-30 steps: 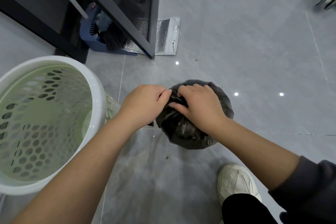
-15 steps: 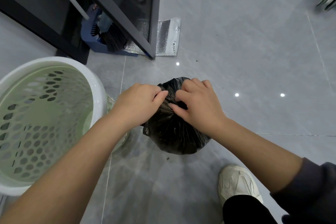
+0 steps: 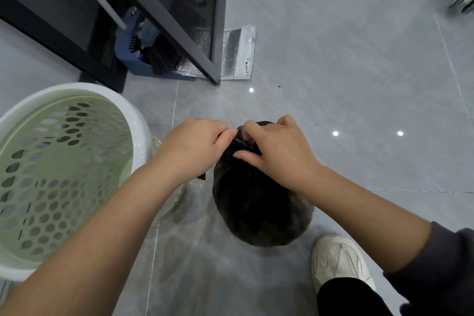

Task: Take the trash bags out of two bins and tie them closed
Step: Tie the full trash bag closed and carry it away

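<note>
A full black trash bag (image 3: 259, 210) hangs just above the grey floor in the middle of the view, blurred by motion. My left hand (image 3: 193, 147) and my right hand (image 3: 278, 152) both pinch the gathered plastic at the bag's top, thumbs almost meeting. The knot area itself is hidden under my fingers. To the left stands a white bin (image 3: 138, 120) with a pale green perforated wall; no bag shows inside it.
A dark glass door frame (image 3: 218, 33) stands open behind the bag, with a blue dustpan and black brush (image 3: 154, 56) and a silver foil mat (image 3: 237, 54) at its foot. My white shoe (image 3: 338, 261) is at the bottom right.
The bag has come up off the floor and swung toward me, looking larger and blurred. Both hands kept their pinch on its top and rose slightly.
</note>
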Demonstrator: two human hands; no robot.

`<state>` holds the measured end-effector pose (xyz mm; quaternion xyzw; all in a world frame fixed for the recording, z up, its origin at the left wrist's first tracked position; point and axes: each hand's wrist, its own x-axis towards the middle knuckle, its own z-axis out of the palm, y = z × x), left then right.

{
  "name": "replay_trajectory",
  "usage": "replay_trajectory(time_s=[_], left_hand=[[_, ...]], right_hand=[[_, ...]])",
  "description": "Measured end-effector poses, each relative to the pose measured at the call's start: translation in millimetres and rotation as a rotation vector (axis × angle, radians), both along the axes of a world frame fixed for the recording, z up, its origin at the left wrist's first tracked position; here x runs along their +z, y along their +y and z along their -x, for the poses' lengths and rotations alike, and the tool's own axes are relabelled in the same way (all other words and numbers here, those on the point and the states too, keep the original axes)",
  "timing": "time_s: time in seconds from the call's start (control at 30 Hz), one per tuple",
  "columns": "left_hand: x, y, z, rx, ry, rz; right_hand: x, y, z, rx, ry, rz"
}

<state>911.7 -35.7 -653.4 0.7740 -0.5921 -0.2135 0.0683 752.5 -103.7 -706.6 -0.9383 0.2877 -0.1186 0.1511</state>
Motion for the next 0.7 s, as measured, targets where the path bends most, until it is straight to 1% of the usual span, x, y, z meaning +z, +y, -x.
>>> replay_trajectory(time_s=[0.03, 0.1, 0.27, 0.4, 0.47, 0.57, 0.63, 0.7], left_hand=[[0, 0, 0, -0.002, -0.004, 0.003], [-2, 1, -2, -0.011, -0.011, 0.001], [-3, 5, -3, -0.006, 0.014, -0.014], [-1, 5, -4, 0.024, 0.034, -0.015], [1, 4, -5, 0.026, 0.02, -0.004], [3, 1, -7, 0.029, -0.004, -0.007], [3, 0, -8, 0.031, 0.0, -0.016], [3, -1, -8, 0.028, -0.004, -0.022]], right_hand=[[-1, 0, 1, 0.022, 0.019, -0.037], [-5, 1, 3, 0.032, 0.01, -0.041], [-7, 2, 0, -0.031, -0.017, 0.092], [-2, -2, -4, 0.027, -0.037, 0.119], [0, -2, -7, 0.036, -0.018, 0.09], [5, 0, -10, -0.011, 0.044, 0.027], [7, 2, -11, -0.031, 0.075, -0.067], [7, 3, -10, -0.042, 0.056, -0.148]])
